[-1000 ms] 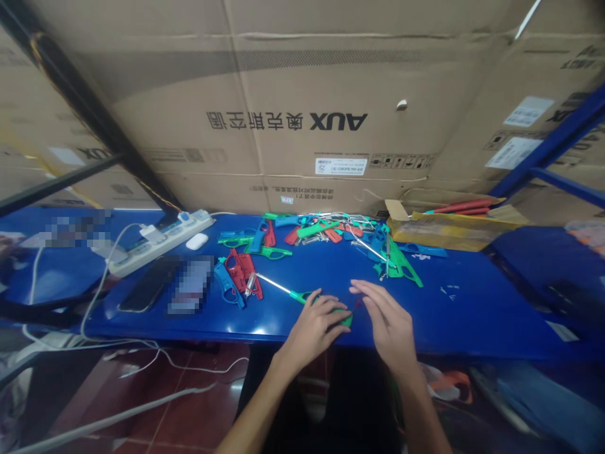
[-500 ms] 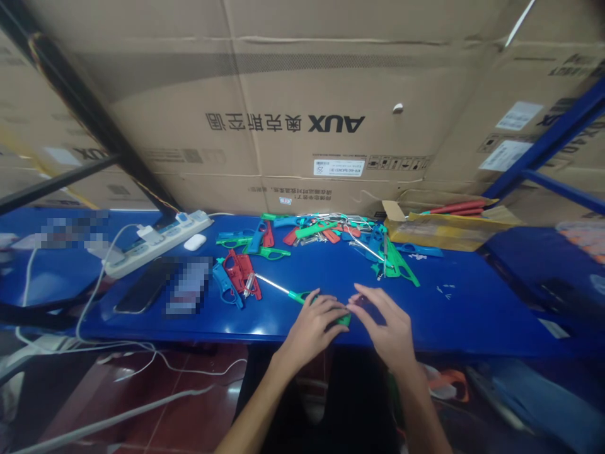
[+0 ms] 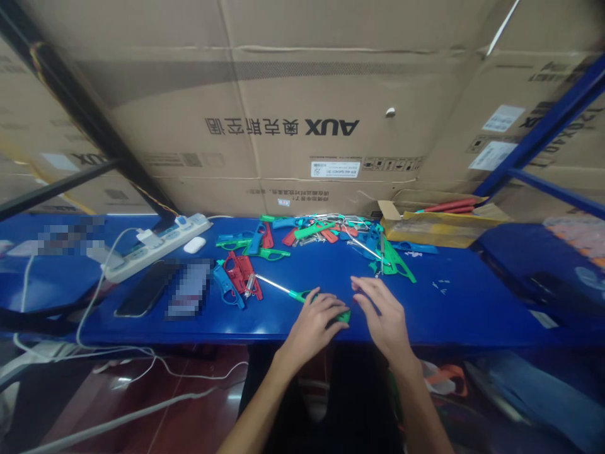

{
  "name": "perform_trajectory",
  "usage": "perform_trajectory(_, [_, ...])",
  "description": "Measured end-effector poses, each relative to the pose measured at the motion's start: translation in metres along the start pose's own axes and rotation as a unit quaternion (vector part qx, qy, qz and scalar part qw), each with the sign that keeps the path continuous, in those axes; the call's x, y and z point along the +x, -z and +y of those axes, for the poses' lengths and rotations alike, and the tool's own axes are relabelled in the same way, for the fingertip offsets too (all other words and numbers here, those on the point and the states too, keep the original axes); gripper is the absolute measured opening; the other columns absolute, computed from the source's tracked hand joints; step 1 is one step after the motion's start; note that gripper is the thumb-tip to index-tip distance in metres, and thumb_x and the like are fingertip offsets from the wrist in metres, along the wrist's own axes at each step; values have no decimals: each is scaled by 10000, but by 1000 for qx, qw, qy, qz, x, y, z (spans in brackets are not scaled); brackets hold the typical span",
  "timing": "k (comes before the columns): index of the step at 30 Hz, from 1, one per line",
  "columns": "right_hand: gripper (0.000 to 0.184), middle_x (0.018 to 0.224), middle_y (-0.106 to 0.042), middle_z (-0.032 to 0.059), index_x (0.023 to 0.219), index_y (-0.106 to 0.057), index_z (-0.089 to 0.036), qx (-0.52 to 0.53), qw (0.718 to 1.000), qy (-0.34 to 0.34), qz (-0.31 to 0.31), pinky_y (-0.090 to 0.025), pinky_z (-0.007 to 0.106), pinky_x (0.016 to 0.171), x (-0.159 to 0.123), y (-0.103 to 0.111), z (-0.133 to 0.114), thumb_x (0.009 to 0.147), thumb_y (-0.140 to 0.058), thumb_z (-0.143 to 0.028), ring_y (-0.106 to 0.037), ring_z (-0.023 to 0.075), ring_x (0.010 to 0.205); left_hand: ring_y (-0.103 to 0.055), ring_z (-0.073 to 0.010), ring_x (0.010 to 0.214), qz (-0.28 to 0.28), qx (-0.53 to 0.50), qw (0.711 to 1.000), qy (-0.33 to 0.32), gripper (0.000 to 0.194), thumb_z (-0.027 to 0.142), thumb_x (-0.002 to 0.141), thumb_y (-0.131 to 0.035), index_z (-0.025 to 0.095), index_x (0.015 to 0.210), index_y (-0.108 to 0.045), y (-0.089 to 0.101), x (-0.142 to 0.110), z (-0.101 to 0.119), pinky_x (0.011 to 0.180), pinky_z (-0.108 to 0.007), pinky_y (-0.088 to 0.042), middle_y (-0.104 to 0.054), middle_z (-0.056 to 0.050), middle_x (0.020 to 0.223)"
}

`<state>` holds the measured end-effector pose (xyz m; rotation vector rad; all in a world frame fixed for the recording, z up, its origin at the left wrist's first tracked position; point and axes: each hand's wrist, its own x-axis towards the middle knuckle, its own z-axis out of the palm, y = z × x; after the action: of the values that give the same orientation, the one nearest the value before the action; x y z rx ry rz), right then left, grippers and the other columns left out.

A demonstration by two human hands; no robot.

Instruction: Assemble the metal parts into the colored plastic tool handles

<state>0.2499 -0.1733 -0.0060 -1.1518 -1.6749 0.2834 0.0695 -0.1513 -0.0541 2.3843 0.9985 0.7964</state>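
Under my left hand lies a green long-necked lighter, its metal tube pointing left across the blue table. My left fingers are wrapped over the handle, and part of its green end shows beyond them. Just right of it, my right hand hovers with bent fingers, thumb and forefinger apart, and I see nothing between them. Close to the tube's tip lie red handle shells and a blue handle shell, with a small clear part beside them.
Behind are piled coloured lighter parts, with green shells at right. A yellow-taped carton holds red pieces. Small white bits lie at right. A power strip and phones occupy the left. Large cardboard boxes stand behind.
My right hand has drawn slightly up and away from the lighter's handle end, widening the gap. My left hand and the lighter stay nearly still. The view has shifted a little.
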Motion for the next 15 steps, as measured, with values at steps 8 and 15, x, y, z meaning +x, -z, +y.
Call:
perform_trajectory(8, [221,936,-690,35,1132,-741,-273,-15,999,9,40,-559,299,836,-3,3,-2,929,-671,-215,-686,177,894,-575,-187,1230,7,-6,1000,-4,293,387,937,-671,286,1212,-680,0,0,-1,1226,-449,-207,-719,2,1208])
perform_trajectory(15, [376,1055,-721,50,1356,-626,-278,24,1000,-6,-12,-567,308,867,-3,3,-3,1002,-533,-190,-698,177,957,-584,-189,1216,10,-10,1000,-6,288,402,942,-660,294,1207,-688,1,0,1,1220,-454,-218,-719,-4,1201])
